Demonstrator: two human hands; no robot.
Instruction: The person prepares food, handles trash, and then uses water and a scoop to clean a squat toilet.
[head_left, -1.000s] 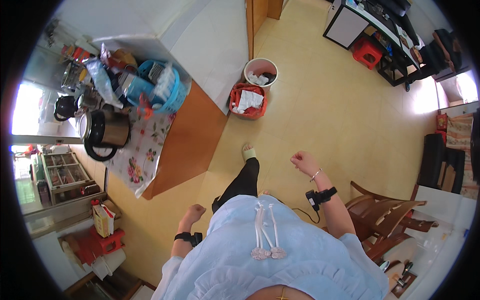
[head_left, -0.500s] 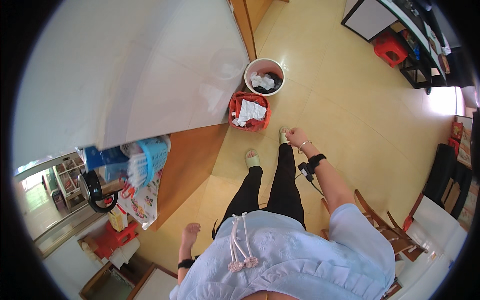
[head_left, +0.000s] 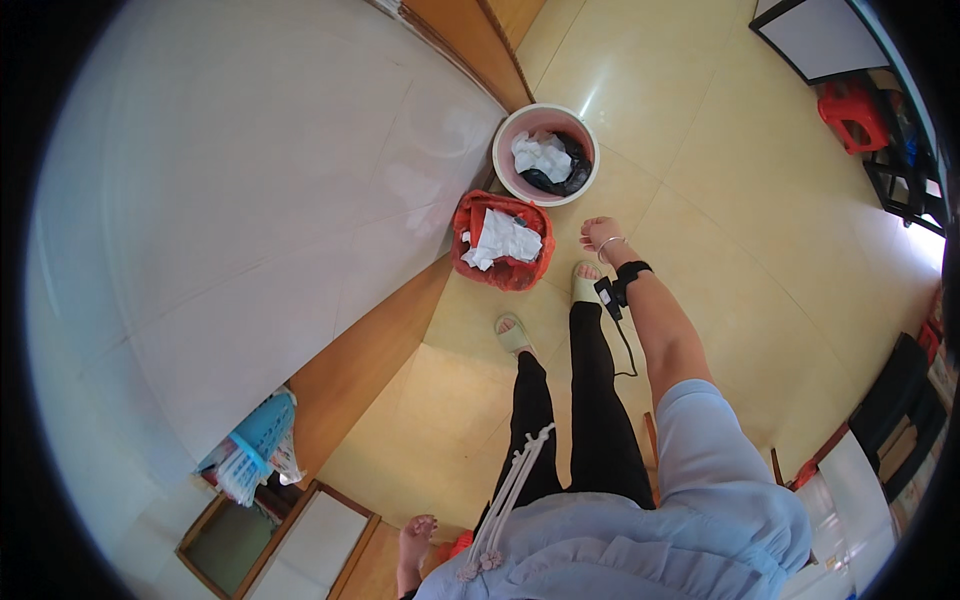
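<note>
My right hand (head_left: 602, 236) is out in front, over the tiled floor just beyond my right foot. Its fingers are curled in, with nothing showing in them. A thin bangle and a black strap with a small black device (head_left: 608, 296) and cable are on that arm. Low at my left side hangs my left hand (head_left: 418, 530), fingers loosely bent and a little apart, holding nothing. Nearest the right hand are a red-lined waste basket (head_left: 548, 262) with white paper in it and a round pinkish bin (head_left: 500, 165) with a black bag and crumpled tissue.
A large pale surface with a wooden side panel (head_left: 375, 365) runs along my left. Beside it are a blue plastic basket (head_left: 268, 425) and a wood-framed cabinet (head_left: 310, 545). A red stool (head_left: 855, 118) stands under a desk at the far right; dark furniture (head_left: 890, 390) is at the right edge.
The view has shifted forward, and both bins look nearer. My right arm reaches farther ahead; my left hand sits lower in view. The black-handled pan at the left has left the view.
</note>
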